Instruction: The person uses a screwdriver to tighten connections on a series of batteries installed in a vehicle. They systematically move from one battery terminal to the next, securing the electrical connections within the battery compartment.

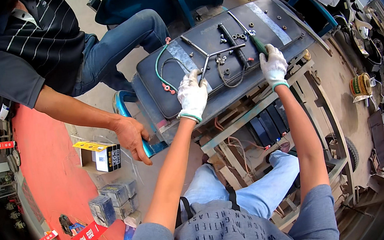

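My left hand (192, 95), in a white glove, is closed round one leg of a Y-shaped socket wrench (207, 56) over a black padded seat (179, 99). My gloved right hand (274, 67) grips the green handle of a screwdriver (258, 43), its shaft pointing away from me across the seat. Between them lie a black bar-like tool (232, 45) and a dark looped cable (232, 85). Small nuts and bolts (240, 37) are scattered beyond. A green cable (160, 67) with red ends rests toward the seat's left side.
At left, a co-worker's bare hand (131, 136) touches a blue armrest (143, 148). Below the seat is a metal frame (244, 113) with dark batteries (265, 127) and loose wires. An opened box (100, 156) and several old batteries (113, 194) stand on the floor at left.
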`<state>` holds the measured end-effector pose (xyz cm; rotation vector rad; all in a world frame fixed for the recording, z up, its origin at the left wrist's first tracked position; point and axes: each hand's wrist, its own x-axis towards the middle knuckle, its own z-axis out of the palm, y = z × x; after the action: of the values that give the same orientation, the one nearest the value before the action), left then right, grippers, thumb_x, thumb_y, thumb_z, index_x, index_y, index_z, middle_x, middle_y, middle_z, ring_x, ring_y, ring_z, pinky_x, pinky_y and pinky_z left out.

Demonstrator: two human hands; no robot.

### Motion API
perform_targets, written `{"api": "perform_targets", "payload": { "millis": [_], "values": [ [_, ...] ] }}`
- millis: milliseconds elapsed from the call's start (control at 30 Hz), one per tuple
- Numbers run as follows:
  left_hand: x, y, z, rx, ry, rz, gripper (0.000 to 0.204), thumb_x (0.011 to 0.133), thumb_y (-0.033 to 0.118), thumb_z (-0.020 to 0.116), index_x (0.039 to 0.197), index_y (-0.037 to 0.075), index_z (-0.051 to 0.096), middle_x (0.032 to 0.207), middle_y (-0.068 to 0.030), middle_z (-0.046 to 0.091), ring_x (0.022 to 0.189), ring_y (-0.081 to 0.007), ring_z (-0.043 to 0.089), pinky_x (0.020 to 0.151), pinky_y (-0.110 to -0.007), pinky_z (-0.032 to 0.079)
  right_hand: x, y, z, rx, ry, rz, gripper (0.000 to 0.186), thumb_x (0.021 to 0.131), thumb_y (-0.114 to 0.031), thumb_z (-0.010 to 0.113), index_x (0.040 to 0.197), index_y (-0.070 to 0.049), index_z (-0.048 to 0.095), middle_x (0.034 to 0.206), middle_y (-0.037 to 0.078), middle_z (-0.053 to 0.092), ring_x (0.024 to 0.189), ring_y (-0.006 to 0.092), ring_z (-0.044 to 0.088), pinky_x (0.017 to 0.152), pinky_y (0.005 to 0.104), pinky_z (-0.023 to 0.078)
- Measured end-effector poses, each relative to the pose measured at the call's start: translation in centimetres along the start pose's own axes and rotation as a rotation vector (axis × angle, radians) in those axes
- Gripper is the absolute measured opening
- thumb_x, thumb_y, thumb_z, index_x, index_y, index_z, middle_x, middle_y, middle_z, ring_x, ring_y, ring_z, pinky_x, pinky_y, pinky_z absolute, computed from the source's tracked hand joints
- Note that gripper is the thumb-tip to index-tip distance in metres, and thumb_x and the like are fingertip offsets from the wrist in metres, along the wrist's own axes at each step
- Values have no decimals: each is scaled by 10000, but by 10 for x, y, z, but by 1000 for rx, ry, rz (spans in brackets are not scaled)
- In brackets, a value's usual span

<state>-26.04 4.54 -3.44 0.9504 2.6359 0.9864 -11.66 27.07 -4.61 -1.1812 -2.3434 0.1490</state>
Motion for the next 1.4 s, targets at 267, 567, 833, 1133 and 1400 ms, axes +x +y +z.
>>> {"api": "perform_targets", "payload": {
  "millis": [267,567,833,1133,1400],
  "values": [
    [-89,8,-41,-287,23,-48,177,865,141,588,1011,48,625,933,-78,619,801,-167,610,751,-300,483,47,11,38,-106,-271,47,373,787,-144,574,1152,-96,518,1091,127,602,1008,299,584,849,418,480],
    [-48,42,-12,-369,-118,26,165,865,142,579,985,46,641,865,-63,640,763,-148,595,728,-284,471,19,45,11,1529,-343,592,419,870,-63,548,1258,52,436,1055,130,591,939,228,608,847,319,510],
    [109,119,103,161,-189,572,231,869,242,541,1049,135,638,1013,-132,635,986,-300,593,865,-397,459,-132,89,-106,2453,-491,700,382,780,-70,591,1144,9,504,910,69,527,769,172,521,711,289,485],
    [153,133,168,614,-66,794,236,862,190,470,847,79,678,842,-189,654,793,-337,635,728,-436,491,-326,135,-190,2035,197,1038,166,886,-195,586,961,-76,498,646,-43,308,582,76,318,517,209,343],
    [144,138,152,649,1,701,229,829,212,513,863,33,652,890,-222,638,851,-368,616,771,-445,477,-371,103,-211,1721,254,1077,160,874,-166,600,901,-34,515,626,-4,379,568,103,352,512,247,336]
  ]
}}
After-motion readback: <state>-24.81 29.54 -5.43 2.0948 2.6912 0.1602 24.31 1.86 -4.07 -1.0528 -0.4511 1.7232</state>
